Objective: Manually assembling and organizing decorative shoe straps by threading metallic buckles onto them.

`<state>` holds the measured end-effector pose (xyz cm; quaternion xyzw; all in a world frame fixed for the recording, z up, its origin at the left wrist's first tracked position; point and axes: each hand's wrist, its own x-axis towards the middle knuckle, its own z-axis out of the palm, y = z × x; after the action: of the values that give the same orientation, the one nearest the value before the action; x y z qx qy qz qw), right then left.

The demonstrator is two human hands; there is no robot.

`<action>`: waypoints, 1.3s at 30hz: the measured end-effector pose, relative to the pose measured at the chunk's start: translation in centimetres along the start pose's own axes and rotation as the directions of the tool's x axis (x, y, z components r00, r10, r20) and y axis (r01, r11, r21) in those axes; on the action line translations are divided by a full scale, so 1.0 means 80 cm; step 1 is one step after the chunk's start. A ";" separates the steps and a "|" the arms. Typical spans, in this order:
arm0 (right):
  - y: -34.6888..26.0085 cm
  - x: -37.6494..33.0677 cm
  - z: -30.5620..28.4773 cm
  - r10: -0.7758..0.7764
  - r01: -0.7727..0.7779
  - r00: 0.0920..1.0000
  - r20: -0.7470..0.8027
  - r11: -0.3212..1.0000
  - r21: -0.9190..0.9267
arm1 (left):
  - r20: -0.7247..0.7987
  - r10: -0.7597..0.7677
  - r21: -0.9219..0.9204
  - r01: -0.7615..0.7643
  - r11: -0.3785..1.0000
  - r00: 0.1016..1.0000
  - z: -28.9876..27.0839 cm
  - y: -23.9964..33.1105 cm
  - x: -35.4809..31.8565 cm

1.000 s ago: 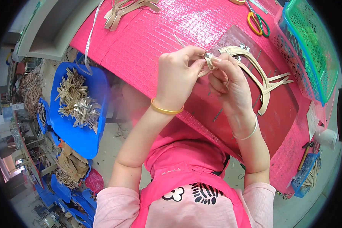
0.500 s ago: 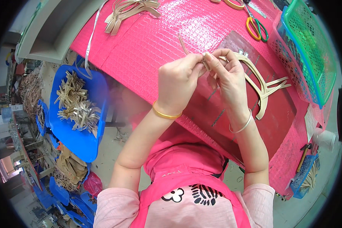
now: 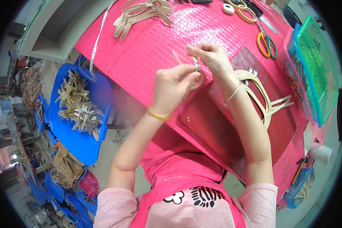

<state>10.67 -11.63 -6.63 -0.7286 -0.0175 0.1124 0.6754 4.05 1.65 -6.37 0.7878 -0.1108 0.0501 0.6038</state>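
Observation:
My left hand (image 3: pixel 171 86) is closed in a pinch on a narrow beige strap (image 3: pixel 200 81) with a small metal buckle (image 3: pixel 197 68) at the fingertips. Just beyond it, my right hand (image 3: pixel 216 60) pinches the strap's upper end, with the thumb and forefinger together. Part of the strap curls in a loop below the buckle. Beneath my right forearm, a beige cut-out strap piece (image 3: pixel 269 109) with buckles at its far end lies on a dark red board (image 3: pixel 216 121); the forearm hides some of it.
A bundle of beige straps (image 3: pixel 138 15) lies on the pink table covering (image 3: pixel 133 57). Scissors (image 3: pixel 268 45) and tape rolls (image 3: pixel 247 15) sit at the far right, near stacked plastic baskets (image 3: pixel 319 72). To the left, a blue bin (image 3: pixel 79 142) holds strap pieces. A hammer (image 3: pixel 299 170) lies lower right.
My right hand has moved up and away from my left hand, drawing the strap end upward. My left hand has shifted slightly down and left. The buckle now shows between them.

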 end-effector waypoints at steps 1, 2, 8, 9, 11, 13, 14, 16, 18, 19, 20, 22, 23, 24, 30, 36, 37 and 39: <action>-0.003 0.006 0.004 0.022 -0.022 1.000 -0.012 1.000 0.011 | -0.008 -0.001 0.001 0.001 1.000 1.000 -0.005 0.002 0.001; -0.003 0.014 0.006 0.020 -0.020 1.000 -0.005 1.000 0.010 | -0.068 0.036 0.042 -0.033 0.999 0.997 -0.011 0.007 0.001; -0.021 0.077 0.040 0.128 -0.198 0.958 0.255 0.943 0.269 | 0.178 0.522 0.774 -0.447 0.449 0.834 -0.052 -0.012 0.052; -0.026 0.087 0.042 0.146 -0.202 0.968 0.205 0.936 0.287 | 0.174 0.461 0.847 -0.371 0.381 0.870 -0.059 -0.024 0.071; -0.027 0.098 0.032 0.055 -0.073 0.994 0.097 0.980 0.187 | 0.077 0.349 0.937 -0.188 0.295 0.934 -0.087 -0.044 0.118; -0.031 0.092 0.009 -0.035 0.034 0.999 0.015 0.998 0.054 | -0.084 0.189 0.959 0.028 0.282 0.978 -0.123 -0.060 0.170; -0.026 0.081 -0.016 -0.064 0.060 0.996 0.056 0.996 0.069 | -0.150 0.075 0.953 0.124 0.278 0.986 -0.132 -0.064 0.194; -0.031 0.032 -0.041 -0.088 0.090 0.995 0.043 0.995 -0.039 | -0.172 -0.037 0.948 0.176 0.266 0.984 -0.153 -0.075 0.212; -0.034 -0.030 -0.078 -0.054 0.046 0.998 -0.026 0.973 -0.228 | -0.239 -0.124 0.917 0.266 0.296 0.963 -0.150 -0.049 0.204; -0.037 -0.065 -0.101 -0.089 0.059 0.993 -0.084 0.949 -0.311 | -0.164 0.101 0.933 0.122 0.339 0.981 -0.144 -0.050 0.196; -0.035 -0.099 -0.131 -0.124 0.067 0.984 -0.131 0.926 -0.372 | -0.090 0.326 0.934 -0.033 0.355 0.941 -0.135 -0.047 0.186; -0.029 -0.148 -0.189 -0.079 -0.089 0.941 -0.330 0.881 -0.465 | 0.026 0.452 0.730 -0.326 0.600 0.892 -0.076 -0.024 0.159; -0.030 -0.166 -0.213 -0.096 -0.131 0.942 -0.321 0.777 -0.616 | 0.135 0.442 0.628 -0.421 0.654 0.887 -0.043 -0.015 0.139; -0.034 -0.180 -0.232 -0.108 -0.173 0.944 -0.311 0.641 -0.748 | 0.240 0.439 0.506 -0.497 0.705 0.866 -0.005 -0.005 0.120; 0.003 -0.213 -0.259 -0.138 0.128 0.986 0.092 0.283 -0.950 | 0.608 0.443 0.281 -0.700 0.656 0.659 0.148 0.013 0.055; 0.007 -0.220 -0.231 -0.269 0.354 0.920 0.284 0.266 -0.897 | 0.625 0.527 0.318 -0.804 0.502 0.576 0.144 0.025 0.052; 0.001 -0.225 -0.232 -0.273 0.357 0.918 0.286 0.258 -0.898 | 0.645 0.441 0.252 -0.719 0.648 0.623 0.131 0.040 0.049; -0.011 -0.243 -0.234 -0.283 0.364 0.914 0.291 0.252 -0.897 | 0.664 0.189 0.124 -0.356 0.926 0.724 0.097 0.068 0.047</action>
<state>-4.62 -33.33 -1.88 -0.9577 -0.2513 -0.0340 0.1362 5.99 -7.58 -2.50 0.7996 -0.4183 -0.1196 0.4141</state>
